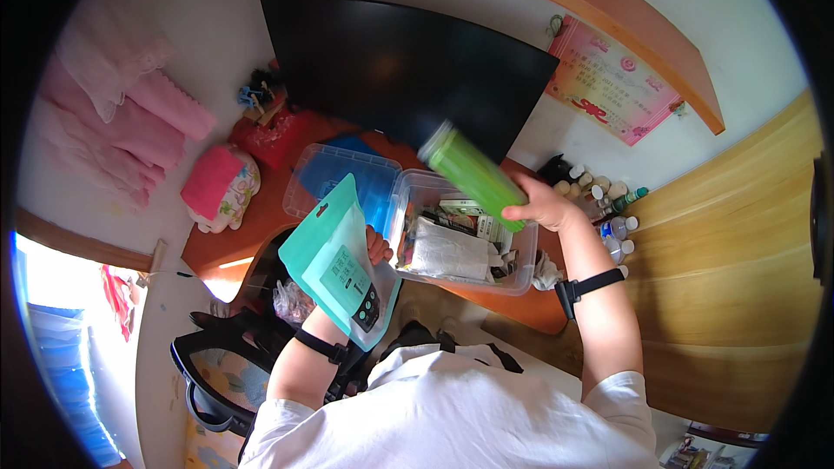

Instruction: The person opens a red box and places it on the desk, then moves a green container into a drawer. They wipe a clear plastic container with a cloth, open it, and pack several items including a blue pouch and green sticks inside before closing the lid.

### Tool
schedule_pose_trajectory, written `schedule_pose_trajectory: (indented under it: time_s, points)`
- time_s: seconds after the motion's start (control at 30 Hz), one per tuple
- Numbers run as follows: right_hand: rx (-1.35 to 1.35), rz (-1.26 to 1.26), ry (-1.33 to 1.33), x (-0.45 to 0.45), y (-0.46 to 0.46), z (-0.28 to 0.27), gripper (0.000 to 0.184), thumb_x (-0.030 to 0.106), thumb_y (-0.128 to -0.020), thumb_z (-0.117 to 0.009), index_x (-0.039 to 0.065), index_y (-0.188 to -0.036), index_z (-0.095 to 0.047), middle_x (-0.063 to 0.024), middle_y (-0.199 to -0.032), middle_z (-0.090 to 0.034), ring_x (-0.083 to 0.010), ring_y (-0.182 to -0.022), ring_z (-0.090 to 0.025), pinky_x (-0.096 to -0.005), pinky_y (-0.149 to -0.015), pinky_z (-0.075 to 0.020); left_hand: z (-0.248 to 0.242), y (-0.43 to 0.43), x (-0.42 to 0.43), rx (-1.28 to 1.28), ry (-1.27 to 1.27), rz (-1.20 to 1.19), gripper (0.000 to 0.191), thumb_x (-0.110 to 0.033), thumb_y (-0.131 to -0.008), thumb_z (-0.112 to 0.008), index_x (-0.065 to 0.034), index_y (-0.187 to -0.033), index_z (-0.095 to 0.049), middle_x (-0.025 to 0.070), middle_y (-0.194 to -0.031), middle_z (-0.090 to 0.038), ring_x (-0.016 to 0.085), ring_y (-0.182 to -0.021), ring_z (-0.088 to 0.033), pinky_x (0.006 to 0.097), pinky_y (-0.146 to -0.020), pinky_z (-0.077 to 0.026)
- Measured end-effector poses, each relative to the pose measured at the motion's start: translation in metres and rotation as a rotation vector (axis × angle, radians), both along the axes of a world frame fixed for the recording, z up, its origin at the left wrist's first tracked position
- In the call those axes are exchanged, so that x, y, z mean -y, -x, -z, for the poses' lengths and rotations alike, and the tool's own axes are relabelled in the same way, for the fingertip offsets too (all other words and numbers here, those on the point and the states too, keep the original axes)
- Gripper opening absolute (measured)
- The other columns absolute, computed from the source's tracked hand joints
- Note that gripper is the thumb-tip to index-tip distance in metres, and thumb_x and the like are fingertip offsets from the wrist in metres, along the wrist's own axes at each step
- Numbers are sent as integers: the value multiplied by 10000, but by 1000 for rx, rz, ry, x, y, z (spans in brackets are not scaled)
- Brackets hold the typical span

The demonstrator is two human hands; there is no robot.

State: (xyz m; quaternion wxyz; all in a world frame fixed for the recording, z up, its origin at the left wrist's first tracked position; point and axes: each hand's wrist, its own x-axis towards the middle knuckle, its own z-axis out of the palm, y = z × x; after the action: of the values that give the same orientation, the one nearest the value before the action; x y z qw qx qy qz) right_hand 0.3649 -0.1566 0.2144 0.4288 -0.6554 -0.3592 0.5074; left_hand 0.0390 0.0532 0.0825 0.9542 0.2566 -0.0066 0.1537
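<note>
My left hand (376, 246) grips a teal and white plastic pouch (339, 260) that bears writing; most of its fingers are hidden behind the pouch. In my right hand (542, 203) is a green cylindrical container (474, 174) with a clear end, tilted and slightly blurred. It hangs over a clear plastic storage box (521, 280). Inside the box lie a white wrapped packet (451, 249), small cartons (461, 207) and other small items. The box's clear lid (306, 172) lies to its left.
A large black monitor (404, 71) stands behind the box on the wooden desk (202, 251). Several bottles (616, 228) line the wall at right, near crumpled tissue (546, 272). At left sits a cloth-covered object (221, 189). A black mesh chair (221, 371) stands below left.
</note>
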Motion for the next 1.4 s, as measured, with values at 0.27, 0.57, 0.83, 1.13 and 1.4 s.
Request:
schedule_pose_trajectory:
  time_s: [0.27, 0.57, 0.83, 1.13, 1.4]
  points:
    - [-84, -3, -281, -36, 26, -43, 1024, 270, -720, -910, 61, -1512, -295, -99, -1352, -528, -231, -1273, -507, -384, -1081, -421, -12, -6, -3, 6, -41, 77, 395, -387, -974, -535, -138, -700, -397, -27, -649, -352, 112, -638, -348, 299, -776, -322]
    - [210, 244, -192, -54, 30, -10, 973, 82, -679, -873, 62, -1475, -313, -171, -1357, -548, -300, -1295, -528, -387, -1107, -400, -25, -4, 7, -67, 21, -12, 394, -386, -958, -553, -144, -695, -387, -26, -648, -347, 109, -638, -348, 304, -781, -324]
    - [768, -84, 125, -72, 47, 34, 896, 121, -683, -836, 42, -1428, -345, -276, -1192, -634, -403, -1120, -642, -445, -960, -514, -8, -4, 1, -31, 9, 19, 366, -424, -909, -624, -132, -759, -462, -16, -682, -450, 138, -674, -441, 343, -819, -384]
    - [1030, -328, 524, -70, 76, 99, 636, 62, -865, -580, 78, -1454, -340, -191, -1514, -396, -401, -1363, -455, -606, -1071, -410, 15, 1, -5, 39, 54, 61, 374, -462, -925, -610, -92, -902, -556, 33, -805, -559, 174, -759, -525, 367, -888, -414]
    - [869, -250, 554, -77, 61, 137, 479, 88, -968, -430, -18, -1434, -458, -206, -1608, -297, -448, -1285, -543, -538, -1036, -478, 0, -4, -3, -12, 28, 55, 395, -477, -930, -599, -86, -953, -545, 44, -854, -561, 185, -802, -531, 377, -909, -412]
